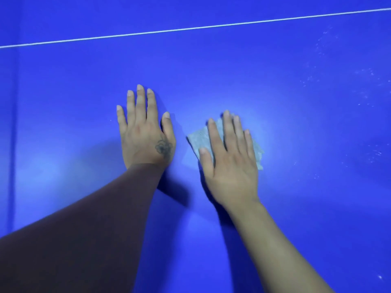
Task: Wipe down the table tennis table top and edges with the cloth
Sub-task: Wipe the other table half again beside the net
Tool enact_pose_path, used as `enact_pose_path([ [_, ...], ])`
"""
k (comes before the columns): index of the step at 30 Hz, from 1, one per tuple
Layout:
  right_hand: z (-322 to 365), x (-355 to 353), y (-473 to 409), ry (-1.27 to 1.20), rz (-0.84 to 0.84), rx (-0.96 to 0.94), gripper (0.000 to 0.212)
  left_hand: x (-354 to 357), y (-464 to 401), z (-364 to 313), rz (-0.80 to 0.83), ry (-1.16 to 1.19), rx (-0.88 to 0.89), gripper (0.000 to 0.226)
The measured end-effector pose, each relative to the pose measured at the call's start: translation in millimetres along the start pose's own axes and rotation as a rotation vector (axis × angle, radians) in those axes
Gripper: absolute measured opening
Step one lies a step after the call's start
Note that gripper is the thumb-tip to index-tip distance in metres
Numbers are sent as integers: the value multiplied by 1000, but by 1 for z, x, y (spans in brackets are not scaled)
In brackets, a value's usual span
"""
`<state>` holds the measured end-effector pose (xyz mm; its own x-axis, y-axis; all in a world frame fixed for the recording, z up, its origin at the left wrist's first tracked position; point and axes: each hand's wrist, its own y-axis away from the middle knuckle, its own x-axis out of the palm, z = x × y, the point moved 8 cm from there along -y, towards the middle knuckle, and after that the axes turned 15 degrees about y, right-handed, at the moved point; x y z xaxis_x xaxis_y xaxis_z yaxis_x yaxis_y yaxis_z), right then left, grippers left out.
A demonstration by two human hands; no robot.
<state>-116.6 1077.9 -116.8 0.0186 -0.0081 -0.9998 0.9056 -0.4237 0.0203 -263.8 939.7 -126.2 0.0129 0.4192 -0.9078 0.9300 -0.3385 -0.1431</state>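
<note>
Head view looks straight down on both hands, spread flat on the blue table tennis worktop (275, 60). My left hand (146, 132) lies palm down with straight fingers, bare on the surface and holding nothing; I read it as a brace. A dark sleeve (84, 229) covers that arm to the wrist. My right hand (229, 163) is flat too, fingers straight and slightly fanned, pressing the cloth (201, 140) against the worktop rather than gripping it.

That cloth is a small, pale, thin piece, folded or bunched under the right palm. Its edges show just beyond the thumb side, between the two hands, and past the little-finger side. It looks soft, limp and very light, so I judge it will ride along only while the palm keeps weight on it; with light pressure it may slip out or roll up under the fingers. The best hold looks like the present one, palm over its middle with the fingertips pinning the far edge. For the table edges, a pinch with the cloth wrapped over the fingers would probably serve better.

Beyond both hands a white line (190, 28) crosses the worktop. Well out from the right hand, white specks (368, 72) dot the surface, so I take that part as not yet wiped. No table edge is visible.
</note>
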Motion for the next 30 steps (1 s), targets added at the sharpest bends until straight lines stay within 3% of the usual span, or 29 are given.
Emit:
enact_pose_path([
  [6,-112,0,12,77,21,224,66,2,1,0,22,9,-16,67],
  [11,-117,4,-59,76,-14,358,69,0,1,-1,27,5,-17,67],
  [16,-53,6,-78,80,-1,215,70,-2,3,-6,45,-14,2,69],
  [21,-10,1,-8,10,-91,-1,68,-4,2,-9,73,-50,9,67],
  [24,-26,0,54,-16,-60,-54,66,-7,7,-14,91,-81,36,60],
  [30,-122,1,106,38,21,117,67,-36,103,-40,64,63,2,56],
])
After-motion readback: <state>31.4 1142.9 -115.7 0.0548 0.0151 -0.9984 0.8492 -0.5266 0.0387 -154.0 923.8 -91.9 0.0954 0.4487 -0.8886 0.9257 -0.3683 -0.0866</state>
